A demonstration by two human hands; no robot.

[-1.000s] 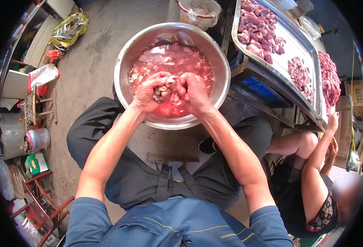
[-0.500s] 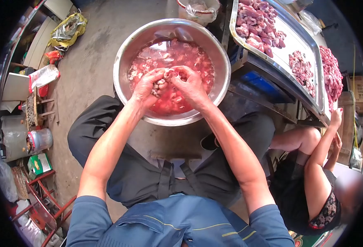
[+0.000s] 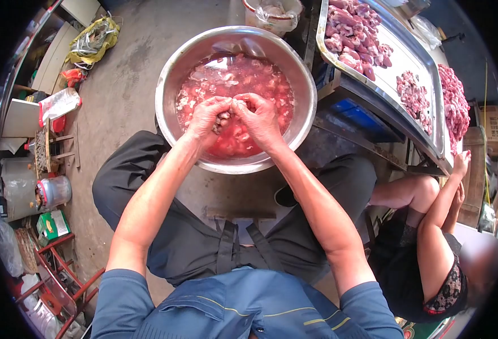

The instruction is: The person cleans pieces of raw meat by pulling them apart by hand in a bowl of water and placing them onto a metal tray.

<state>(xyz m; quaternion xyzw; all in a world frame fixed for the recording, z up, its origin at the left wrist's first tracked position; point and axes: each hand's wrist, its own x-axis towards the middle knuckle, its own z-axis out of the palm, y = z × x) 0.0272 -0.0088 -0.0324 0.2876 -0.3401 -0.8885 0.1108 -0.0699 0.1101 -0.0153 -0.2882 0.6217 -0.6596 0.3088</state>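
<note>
Below my hands is a wide metal basin (image 3: 167, 107) of red, bloody water, with many small pale and pink meat pieces (image 3: 260, 79) in it. My left hand (image 3: 208, 116) is closed around several small greyish-pink meat pieces (image 3: 222, 120), which show under its fingers. Touching its fingertips, my right hand (image 3: 256, 116) is pinched shut over the middle of the basin. Its fingers mostly hide the bit of meat held between the two hands.
At the right stands a metal tray (image 3: 387, 70) with piles of raw meat (image 3: 355, 34), and more red meat (image 3: 454, 101) lies beyond it. Another person (image 3: 435, 237) sits at the lower right. A white bucket (image 3: 274, 20) stands behind the basin; a red stool (image 3: 62, 282) is at left.
My fingertips have come closer together, and the pale piece visible between them before is now mostly covered. My right hand has shifted slightly. The other person's hands have moved a little.
</note>
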